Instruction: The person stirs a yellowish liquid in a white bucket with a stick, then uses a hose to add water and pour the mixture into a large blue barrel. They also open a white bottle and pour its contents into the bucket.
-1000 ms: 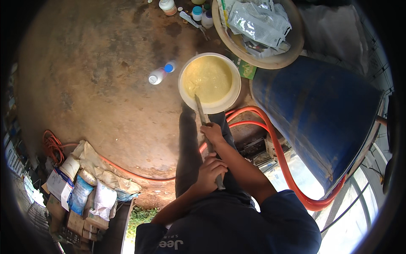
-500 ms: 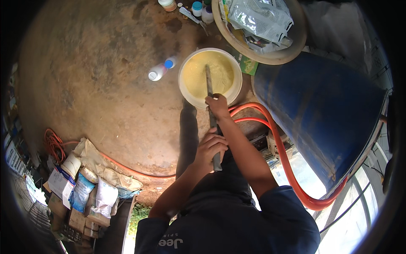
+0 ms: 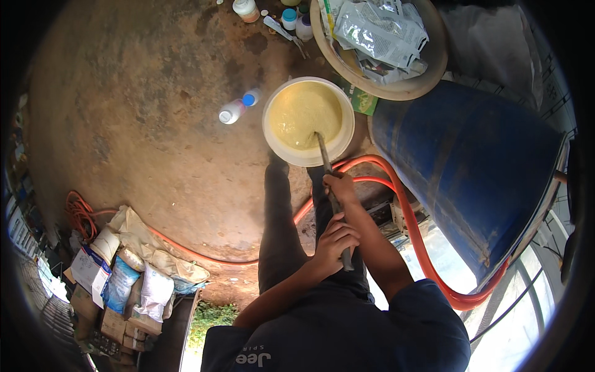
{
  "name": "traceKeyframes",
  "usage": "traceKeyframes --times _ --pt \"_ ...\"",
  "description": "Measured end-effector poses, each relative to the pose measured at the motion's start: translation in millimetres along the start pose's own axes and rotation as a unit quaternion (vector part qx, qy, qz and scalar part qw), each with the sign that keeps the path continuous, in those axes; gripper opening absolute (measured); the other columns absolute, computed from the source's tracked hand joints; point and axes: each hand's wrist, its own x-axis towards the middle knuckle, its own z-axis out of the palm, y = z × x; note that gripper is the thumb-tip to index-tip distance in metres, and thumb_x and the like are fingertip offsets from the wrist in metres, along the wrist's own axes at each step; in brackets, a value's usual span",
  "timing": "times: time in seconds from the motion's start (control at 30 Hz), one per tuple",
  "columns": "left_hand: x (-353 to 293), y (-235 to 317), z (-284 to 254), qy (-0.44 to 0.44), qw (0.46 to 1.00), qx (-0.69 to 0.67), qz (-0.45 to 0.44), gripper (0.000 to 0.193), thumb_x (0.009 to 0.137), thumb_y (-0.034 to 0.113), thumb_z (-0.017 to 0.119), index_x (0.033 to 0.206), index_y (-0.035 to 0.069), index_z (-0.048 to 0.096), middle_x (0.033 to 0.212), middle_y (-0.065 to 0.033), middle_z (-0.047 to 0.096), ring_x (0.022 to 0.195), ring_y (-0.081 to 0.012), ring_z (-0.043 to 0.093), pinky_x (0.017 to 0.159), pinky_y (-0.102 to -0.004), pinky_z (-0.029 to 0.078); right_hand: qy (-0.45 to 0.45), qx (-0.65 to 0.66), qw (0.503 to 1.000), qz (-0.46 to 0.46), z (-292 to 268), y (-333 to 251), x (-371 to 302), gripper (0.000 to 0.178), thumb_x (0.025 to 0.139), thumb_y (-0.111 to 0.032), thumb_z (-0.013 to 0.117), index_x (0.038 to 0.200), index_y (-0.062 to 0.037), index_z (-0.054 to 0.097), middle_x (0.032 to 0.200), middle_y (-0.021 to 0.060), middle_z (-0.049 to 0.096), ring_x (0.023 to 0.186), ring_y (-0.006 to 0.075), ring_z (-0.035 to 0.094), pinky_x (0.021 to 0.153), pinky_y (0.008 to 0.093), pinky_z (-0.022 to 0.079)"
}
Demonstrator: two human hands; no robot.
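Note:
A white bucket stands on the ground in front of me, holding a pale yellow liquid with a frothy surface. The lower end of a grey-brown stick dips into the liquid near the bucket's close side. My right hand is closed round the stick just outside the rim. Nearer my body, my left hand grips the stick close to its upper end, which juts out below the fingers. The submerged tip is hidden.
A large blue drum lies to the right, with an orange hose looping beside it. Beyond the bucket sits a tub of empty silvery packets. Small bottles stand left of the bucket; bags and cartons are piled at lower left.
Both hands have drawn the stick back toward me and to the right. Its dipped end has shifted from the bucket's middle to the near side.

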Motion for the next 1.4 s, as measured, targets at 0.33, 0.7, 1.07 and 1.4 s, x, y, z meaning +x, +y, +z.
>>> traceKeyframes --times 0.33,0.7,1.07,1.4 --pt "18 -33 -39 0.080 0.995 0.053 0.033 0.013 0.066 -0.003 0.074 0.071 0.006 0.066 0.084 -0.0071 0.069 0.088 -0.0240 0.067 0.105 -0.0482 0.043 0.049 -0.034 0.995 -0.080 54 -56 27 0.045 0.079 -0.018 0.065 0.112 0.0131 0.061 0.076 0.0207 0.069 0.058 0.0239 0.069 0.055 0.0355 0.053" --pt "-41 2 -33 0.026 0.998 0.040 -0.049 0.014 0.068 0.004 0.066 0.082 0.002 0.066 0.093 -0.0113 0.068 0.096 -0.0301 0.064 0.109 -0.0501 0.036 -0.015 -0.081 0.997 0.013 68 11 -23 0.049 0.078 -0.021 0.069 0.113 0.0124 0.062 0.076 0.0138 0.070 0.060 0.0186 0.067 0.057 0.0313 0.053" --pt "0 -35 -4 0.046 0.999 0.004 0.027 0.016 0.067 0.003 0.069 0.083 0.004 0.065 0.098 -0.0094 0.068 0.102 -0.0288 0.063 0.111 -0.0497 0.035 0.078 -0.074 0.991 -0.079 17 -26 31 0.046 0.081 -0.016 0.066 0.116 0.0123 0.059 0.074 0.0126 0.067 0.051 0.0173 0.062 0.048 0.0311 0.048" --pt "-34 -9 -39 0.107 0.989 0.096 -0.035 0.011 0.070 -0.002 0.073 0.074 0.004 0.065 0.083 -0.0091 0.069 0.084 -0.0260 0.067 0.103 -0.0476 0.045 -0.017 -0.083 0.996 -0.006 81 -13 -9 0.048 0.079 -0.017 0.066 0.116 0.0132 0.057 0.079 0.0200 0.069 0.057 0.0241 0.069 0.056 0.0348 0.055"
